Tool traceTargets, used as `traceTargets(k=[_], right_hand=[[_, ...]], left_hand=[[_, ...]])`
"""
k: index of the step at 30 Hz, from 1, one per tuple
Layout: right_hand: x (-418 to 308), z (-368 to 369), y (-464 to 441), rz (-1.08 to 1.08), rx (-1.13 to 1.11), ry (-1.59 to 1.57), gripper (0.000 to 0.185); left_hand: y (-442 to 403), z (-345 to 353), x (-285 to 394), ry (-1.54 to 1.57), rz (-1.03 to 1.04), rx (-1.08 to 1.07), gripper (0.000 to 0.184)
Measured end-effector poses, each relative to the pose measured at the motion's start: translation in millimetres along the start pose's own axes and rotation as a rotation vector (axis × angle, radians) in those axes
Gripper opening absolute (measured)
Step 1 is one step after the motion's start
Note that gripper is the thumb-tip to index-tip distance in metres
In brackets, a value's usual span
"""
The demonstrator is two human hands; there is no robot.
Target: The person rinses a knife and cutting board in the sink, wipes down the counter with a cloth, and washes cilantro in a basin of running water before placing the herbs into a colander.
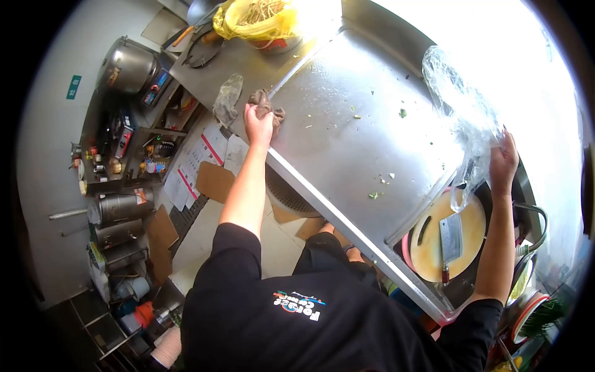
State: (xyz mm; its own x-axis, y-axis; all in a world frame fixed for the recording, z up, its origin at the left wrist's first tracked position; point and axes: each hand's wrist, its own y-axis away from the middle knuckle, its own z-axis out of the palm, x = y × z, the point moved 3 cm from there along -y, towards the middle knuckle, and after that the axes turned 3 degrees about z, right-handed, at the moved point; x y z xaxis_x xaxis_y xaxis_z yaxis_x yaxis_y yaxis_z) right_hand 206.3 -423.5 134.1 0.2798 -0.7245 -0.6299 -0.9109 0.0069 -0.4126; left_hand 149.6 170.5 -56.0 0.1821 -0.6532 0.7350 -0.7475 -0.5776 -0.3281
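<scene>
My left hand (259, 127) is closed around a crumpled brown cloth (266, 106) at the near left edge of the steel counter (347, 99). At the far right, my right hand (504, 160) grips a clear plastic bag (462, 108), which hangs loosely over the counter's right side. Small green and pale vegetable scraps (403, 113) lie scattered over the steel between the hands. Below the bag, a cleaver (451, 239) rests on a round cutting board (427, 257) set in the sink.
Another crumpled clear bag (228, 99) lies left of the cloth. A bucket lined with a yellow bag (260, 25) stands at the back left, near a strainer (203, 51). A tap (538, 217) curves beside the sink. Shelves with a large pot (127, 65) line the left wall.
</scene>
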Motion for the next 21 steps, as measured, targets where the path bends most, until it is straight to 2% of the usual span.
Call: traceTargets(k=[1, 3, 5, 7, 11, 13, 15, 18, 21], right_hand=[[3, -2, 1, 0.003, 0.005, 0.010, 0.029], [8, -3, 4, 0.006, -0.083, 0.026, 0.028], [3, -2, 7, 0.029, -0.058, 0.004, 0.027], [-6, 1, 2, 0.027, -0.023, -0.029, 0.027], [-15, -7, -9, 0.027, 0.020, 0.081, 0.025], [-21, -12, -9, 0.025, 0.042, 0.054, 0.026], [-21, -14, -6, 0.050, 0.073, 0.010, 0.026], [-7, -17, -1, 0.077, 0.127, -0.031, 0.026], [-3, -17, 7, 0.082, 0.040, 0.022, 0.029]], left_hand=[[0, 6, 1, -0.175, 0.061, 0.027, 0.039], [15, 42, 18, -0.167, 0.112, 0.016, 0.039], [40, 77, 78, -0.066, 0.336, -0.024, 0.031], [72, 118, 131, 0.063, 0.443, -0.120, 0.029], [121, 159, 202, 0.302, 0.391, -0.561, 0.031], [108, 139, 213, 0.444, 0.175, -0.489, 0.033], [73, 108, 202, 0.534, 0.087, -0.389, 0.035], [-4, 69, 158, 0.443, -0.030, -0.235, 0.037], [-73, 96, 64, 0.172, 0.058, -0.097, 0.041]])
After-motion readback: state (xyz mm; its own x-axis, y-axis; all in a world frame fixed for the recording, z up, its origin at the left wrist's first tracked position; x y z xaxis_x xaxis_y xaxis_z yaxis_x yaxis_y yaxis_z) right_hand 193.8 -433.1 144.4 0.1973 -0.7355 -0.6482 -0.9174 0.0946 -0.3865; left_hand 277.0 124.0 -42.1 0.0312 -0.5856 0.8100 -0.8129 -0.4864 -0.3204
